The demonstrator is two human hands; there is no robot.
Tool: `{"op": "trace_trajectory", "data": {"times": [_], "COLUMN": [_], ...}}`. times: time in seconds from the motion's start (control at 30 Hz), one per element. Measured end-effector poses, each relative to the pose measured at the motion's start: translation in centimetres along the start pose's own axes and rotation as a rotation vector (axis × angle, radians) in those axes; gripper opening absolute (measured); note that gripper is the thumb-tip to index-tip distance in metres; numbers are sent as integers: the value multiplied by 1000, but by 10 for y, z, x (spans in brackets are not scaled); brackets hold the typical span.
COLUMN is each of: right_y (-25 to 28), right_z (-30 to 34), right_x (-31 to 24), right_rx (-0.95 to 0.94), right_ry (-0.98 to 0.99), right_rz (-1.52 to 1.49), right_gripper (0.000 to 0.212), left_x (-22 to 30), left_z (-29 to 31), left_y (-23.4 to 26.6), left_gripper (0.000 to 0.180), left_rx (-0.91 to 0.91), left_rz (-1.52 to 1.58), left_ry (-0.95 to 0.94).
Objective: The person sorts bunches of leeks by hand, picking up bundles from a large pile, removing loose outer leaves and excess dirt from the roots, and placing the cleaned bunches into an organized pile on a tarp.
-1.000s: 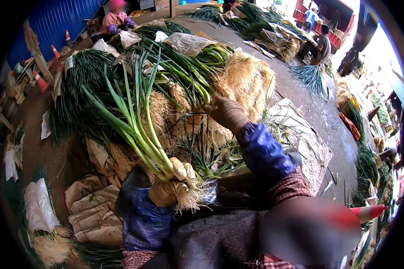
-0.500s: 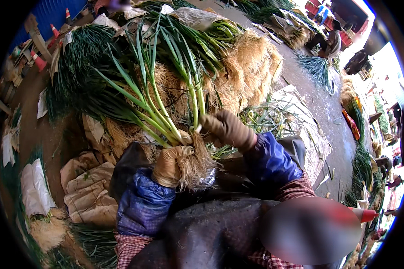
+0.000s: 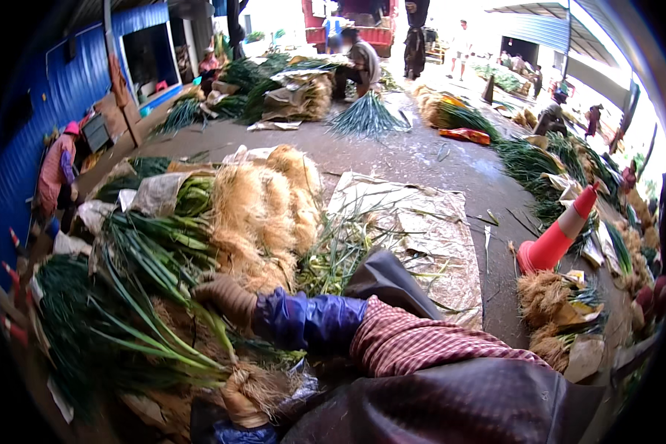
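My left hand (image 3: 242,405), in a tan glove, is low in the view. It is closed round the root end of a small bunch of green onions (image 3: 172,344), whose pale roots hang over the glove. The long stalks lean up and to the left. My right hand (image 3: 228,298), in a brown glove, reaches left across the bunch. Its fingers are curled against the stalks above the white ends; the fingertips are partly hidden. Just beyond lies a large heap of green onions with bushy tan roots (image 3: 263,211).
A littered pale sheet (image 3: 436,229) lies right of the heap, with loose leaves (image 3: 340,248) on it. Further right stands an orange-and-white traffic cone (image 3: 559,233) beside more bundles (image 3: 551,296). A person crouches (image 3: 362,63) near a red truck (image 3: 333,35); another (image 3: 58,166) stands left.
My view has swung up and to the right, showing more of the yard. My right hand has shifted from the root end to further up the stalks. My left hand keeps its hold.
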State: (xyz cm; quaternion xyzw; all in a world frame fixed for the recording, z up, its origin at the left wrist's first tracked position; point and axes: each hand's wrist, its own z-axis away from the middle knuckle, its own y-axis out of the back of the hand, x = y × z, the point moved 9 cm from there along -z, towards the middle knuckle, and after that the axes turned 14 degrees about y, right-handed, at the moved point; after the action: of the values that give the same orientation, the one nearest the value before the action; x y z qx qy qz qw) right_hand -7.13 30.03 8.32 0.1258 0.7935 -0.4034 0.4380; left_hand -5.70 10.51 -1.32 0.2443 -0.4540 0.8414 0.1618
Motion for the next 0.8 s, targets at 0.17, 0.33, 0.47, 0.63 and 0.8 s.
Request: {"op": "trace_trajectory", "data": {"times": [0.17, 0.33, 0.47, 0.63, 0.8], "right_y": [20, -2, 21, -1, -13], "right_z": [36, 94, 112, 119, 143], "right_x": [21, 49, 18, 13, 17], "right_rx": [-88, -429, -783, -1049, -1359], "right_ry": [-246, -356, 104, 280, 127], "right_rz": [138, -77, 944, 1144, 1268], "right_gripper": [10, 12, 20, 21, 15], "left_x": [-6, -11, -18, -16, 1], "left_z": [-10, -8, -12, -17, -18], "left_y": [-7, 5, -32, -9, 1], "left_gripper": [17, 13, 12, 21, 21], "left_rx": [41, 43, -98, -22, -4], "left_rz": [47, -38, 51, 289, 219], "left_ry": [-5, 106, 170, 23, -127]}}
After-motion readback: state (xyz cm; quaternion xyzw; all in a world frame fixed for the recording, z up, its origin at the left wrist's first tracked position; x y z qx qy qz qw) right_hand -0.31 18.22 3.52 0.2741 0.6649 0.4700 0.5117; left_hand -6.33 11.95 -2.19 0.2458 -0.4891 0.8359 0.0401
